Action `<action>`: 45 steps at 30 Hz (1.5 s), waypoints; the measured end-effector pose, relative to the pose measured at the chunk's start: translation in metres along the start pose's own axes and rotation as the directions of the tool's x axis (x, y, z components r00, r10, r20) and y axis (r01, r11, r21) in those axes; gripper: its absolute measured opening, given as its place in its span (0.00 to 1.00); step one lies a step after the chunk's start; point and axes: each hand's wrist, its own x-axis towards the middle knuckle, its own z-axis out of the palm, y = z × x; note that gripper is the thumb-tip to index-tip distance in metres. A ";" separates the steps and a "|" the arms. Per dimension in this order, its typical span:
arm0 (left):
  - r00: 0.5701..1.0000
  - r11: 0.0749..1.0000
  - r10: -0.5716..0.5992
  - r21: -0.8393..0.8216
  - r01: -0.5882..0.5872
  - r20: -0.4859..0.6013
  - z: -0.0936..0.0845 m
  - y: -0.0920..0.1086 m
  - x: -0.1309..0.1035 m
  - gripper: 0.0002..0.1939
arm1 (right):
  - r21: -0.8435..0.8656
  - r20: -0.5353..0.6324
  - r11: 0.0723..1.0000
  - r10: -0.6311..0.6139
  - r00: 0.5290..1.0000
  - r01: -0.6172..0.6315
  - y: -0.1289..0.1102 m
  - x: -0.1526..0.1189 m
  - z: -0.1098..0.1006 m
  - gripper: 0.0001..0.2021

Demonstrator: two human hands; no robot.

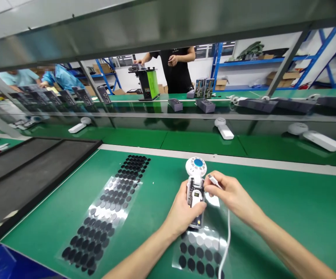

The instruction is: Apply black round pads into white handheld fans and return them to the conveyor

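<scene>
My left hand (182, 211) is wrapped round a handheld fan (196, 166), its round white head pointing away from me with a blue disc at the centre. The fan's body has a dark, see-through casing with a small display. Just right of the fan, my right hand (229, 190) pinches the plug end of a white USB cable (229, 232). The plug's metal tip is apart from the fan, and the cable trails down to the near edge. Beneath my left hand lies a clear sheet of black round stickers (200, 254).
Longer sheets of black round stickers (106, 209) lie to the left on the green table (54, 209). White fans (224, 130) lie on the green belt beyond. Grey boxes (205, 105) line the shelf, and a person in black (176, 71) stands behind it. A black tray (40, 166) is at left.
</scene>
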 end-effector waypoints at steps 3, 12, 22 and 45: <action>1.000 0.999 0.019 0.042 -0.019 -0.014 0.000 0.001 0.000 0.24 | -0.217 0.031 0.974 -0.064 0.997 0.069 -0.004 -0.012 0.009 0.07; 0.999 0.998 0.047 0.033 -0.047 -0.008 0.002 0.003 -0.002 0.24 | -0.490 0.046 0.854 -0.175 0.983 0.175 0.001 -0.015 0.021 0.09; 0.999 0.998 0.053 0.038 -0.054 0.007 0.002 0.002 -0.002 0.26 | -0.529 0.100 0.820 -0.195 0.976 0.218 -0.001 -0.014 0.019 0.10; 0.992 0.992 0.122 -0.030 -0.121 0.036 -0.006 0.000 -0.003 0.18 | -0.438 0.058 0.802 -0.426 0.903 0.407 0.013 -0.026 0.024 0.19</action>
